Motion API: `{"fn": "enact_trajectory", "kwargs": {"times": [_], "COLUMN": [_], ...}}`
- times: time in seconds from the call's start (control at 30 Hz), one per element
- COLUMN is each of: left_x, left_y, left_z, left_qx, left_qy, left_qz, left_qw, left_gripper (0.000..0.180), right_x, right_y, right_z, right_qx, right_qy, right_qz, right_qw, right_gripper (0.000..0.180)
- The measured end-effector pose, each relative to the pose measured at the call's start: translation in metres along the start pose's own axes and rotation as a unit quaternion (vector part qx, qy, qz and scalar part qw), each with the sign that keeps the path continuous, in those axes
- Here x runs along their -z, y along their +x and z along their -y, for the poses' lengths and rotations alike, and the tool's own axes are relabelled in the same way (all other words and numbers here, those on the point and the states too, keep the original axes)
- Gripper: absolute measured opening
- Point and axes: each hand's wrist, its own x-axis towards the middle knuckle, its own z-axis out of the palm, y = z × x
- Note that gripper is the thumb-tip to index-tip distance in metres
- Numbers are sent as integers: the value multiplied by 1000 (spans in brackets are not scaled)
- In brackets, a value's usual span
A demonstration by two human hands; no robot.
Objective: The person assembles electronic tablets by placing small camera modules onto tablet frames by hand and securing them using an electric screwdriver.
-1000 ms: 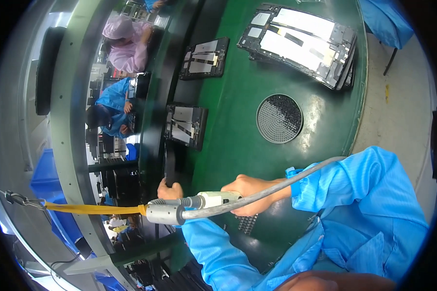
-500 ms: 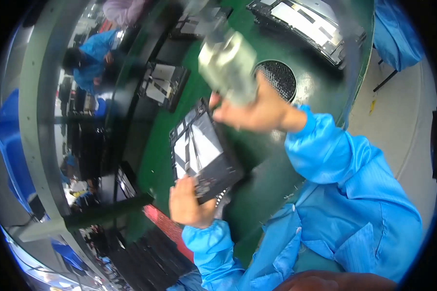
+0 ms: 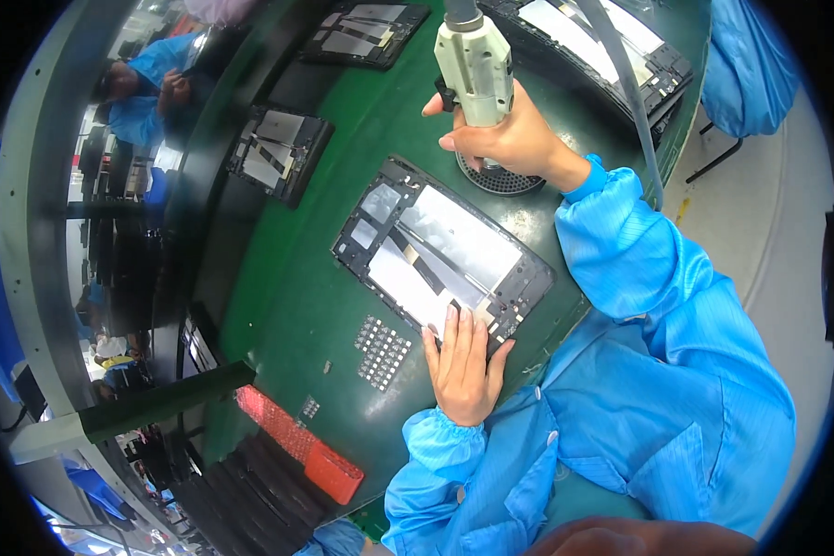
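An opened tablet [image 3: 468,227] lies flat on the green tabletop, its inside facing up with silver-white panels, dark flat cables and a black frame. My left hand [image 3: 465,371] rests on its near edge, fingers stretched out and lying flat. Beyond the tablet, my right hand [image 3: 519,139] is wrapped round the lower body of a pale, upright electric screwdriver [image 3: 474,69]. The screwdriver is over a round black perforated dish [image 3: 499,183], which my hand partly hides. Whether the tip touches the dish, I cannot tell.
Stacked opened tablets [image 3: 621,56] are at the far right, beside a hanging grey cable [image 3: 628,79]. More tablets [image 3: 278,153] lie at the left. Small parts [image 3: 383,352] are on the green table [image 3: 292,287], near red bubble wrap [image 3: 278,422]. A metal frame post [image 3: 28,232] borders the left.
The tablet, tilted up in my left hand before, now lies flat on the table, farther right. My left hand moved right with it. My right hand and screwdriver shifted up and slightly right.
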Motion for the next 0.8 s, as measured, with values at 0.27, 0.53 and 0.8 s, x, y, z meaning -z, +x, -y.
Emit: {"fn": "enact_trajectory", "kwargs": {"times": [0.27,0.53,0.8], "left_x": [1,2,6], "left_y": [4,5,17], "left_z": [1,-3,18], "left_qx": [-1,10,28], "left_qy": [16,12,-28], "left_qz": [-2,-7,-32], "left_qw": [1000,1000,999], "left_gripper": [48,48,48], "right_x": [1,-2,5], "right_y": [2,0,-8], "right_z": [-6,-3,3], "right_qx": [-11,-6,40], "right_qy": [-13,-9,-94], "right_qz": [7,10,6], "right_qw": [1000,1000,995], "right_gripper": [32,28,35]}}
